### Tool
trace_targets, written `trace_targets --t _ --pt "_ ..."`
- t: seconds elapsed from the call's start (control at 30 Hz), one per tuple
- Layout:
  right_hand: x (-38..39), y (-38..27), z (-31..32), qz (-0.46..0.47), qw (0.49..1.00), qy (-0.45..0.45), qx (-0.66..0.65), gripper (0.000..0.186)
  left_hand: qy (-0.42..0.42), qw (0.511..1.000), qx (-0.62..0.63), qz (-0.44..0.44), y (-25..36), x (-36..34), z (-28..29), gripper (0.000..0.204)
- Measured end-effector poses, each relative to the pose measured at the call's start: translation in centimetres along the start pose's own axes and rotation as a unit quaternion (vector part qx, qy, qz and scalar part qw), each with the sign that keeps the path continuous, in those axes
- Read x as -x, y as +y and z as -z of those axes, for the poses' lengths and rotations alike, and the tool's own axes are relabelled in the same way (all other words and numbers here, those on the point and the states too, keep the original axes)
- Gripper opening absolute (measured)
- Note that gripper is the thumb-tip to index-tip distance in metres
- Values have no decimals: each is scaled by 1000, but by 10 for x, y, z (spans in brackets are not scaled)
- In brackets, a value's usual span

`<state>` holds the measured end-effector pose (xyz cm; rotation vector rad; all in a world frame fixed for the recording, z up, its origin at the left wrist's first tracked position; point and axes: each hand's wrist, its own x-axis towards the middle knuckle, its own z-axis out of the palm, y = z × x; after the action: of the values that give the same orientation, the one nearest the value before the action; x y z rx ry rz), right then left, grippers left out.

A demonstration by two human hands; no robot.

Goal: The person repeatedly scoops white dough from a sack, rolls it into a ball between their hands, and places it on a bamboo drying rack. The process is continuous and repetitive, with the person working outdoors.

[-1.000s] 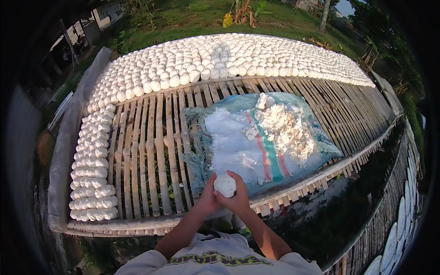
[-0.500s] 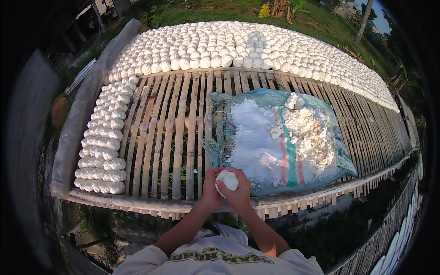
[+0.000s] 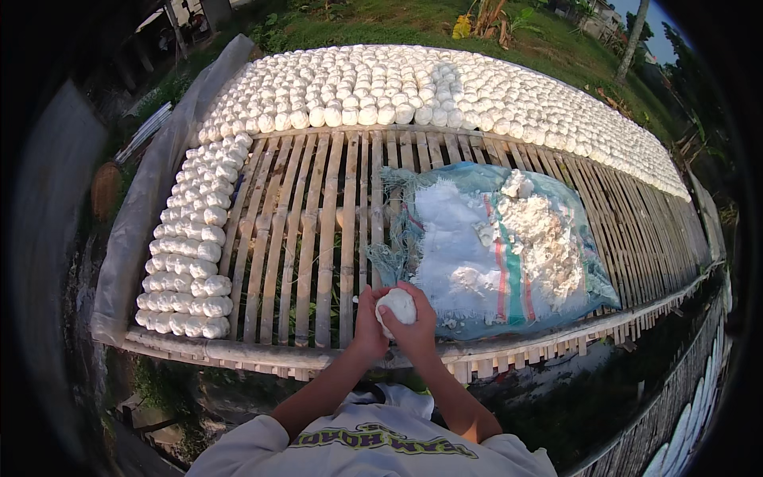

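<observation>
Both hands are cupped around one white ball of doughy, crumbly material (image 3: 400, 305), held over the near edge of a bamboo rack. My left hand (image 3: 369, 324) wraps its left side, fingers curled. From the right, my right hand (image 3: 417, 326) presses it, the thumb lying across the front. Just beyond and to the right, a heap of loose white crumbly material (image 3: 542, 242) rests on a woven plastic sack (image 3: 453, 230) with green and red stripes, spread over blue-green netting (image 3: 592, 270). The ball's underside is hidden by my palms.
The slatted bamboo rack (image 3: 306, 230) has a raised pole along its near edge. Many rows of white balls (image 3: 350, 83) cover its far side, and shorter rows (image 3: 187, 270) line the left. Rolled clear plastic sheeting (image 3: 171, 151) lies along the left edge. Grass lies beyond.
My hands stay closed around the ball and have shifted slightly, showing more of its top. The whole view has moved a little, so the rack sits slightly lower and further right.
</observation>
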<state>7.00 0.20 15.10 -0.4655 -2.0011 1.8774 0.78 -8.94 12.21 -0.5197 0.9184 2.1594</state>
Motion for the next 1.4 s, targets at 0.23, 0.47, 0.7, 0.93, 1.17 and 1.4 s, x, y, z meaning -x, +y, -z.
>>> trace_targets --t 0.23,0.47,0.7,0.93,1.17,1.4 --pt "17 -20 -35 144 989 12 38 66 -197 973 -72 99 64 12 23 67" --pt "10 -13 -90 173 975 102 97 70 -107 992 8 63 64 15 41 67" --pt "16 -19 -119 209 973 4 94 71 -193 968 16 162 121 20 76 62" --pt "16 -17 -161 268 925 -11 269 73 -152 970 106 160 124 22 121 53" --pt "36 4 -229 -76 986 -128 70 94 50 979 158 -121 134 24 187 37" --pt "-31 58 -308 -163 955 -246 -23 68 155 916 6 -370 156 38 247 27"
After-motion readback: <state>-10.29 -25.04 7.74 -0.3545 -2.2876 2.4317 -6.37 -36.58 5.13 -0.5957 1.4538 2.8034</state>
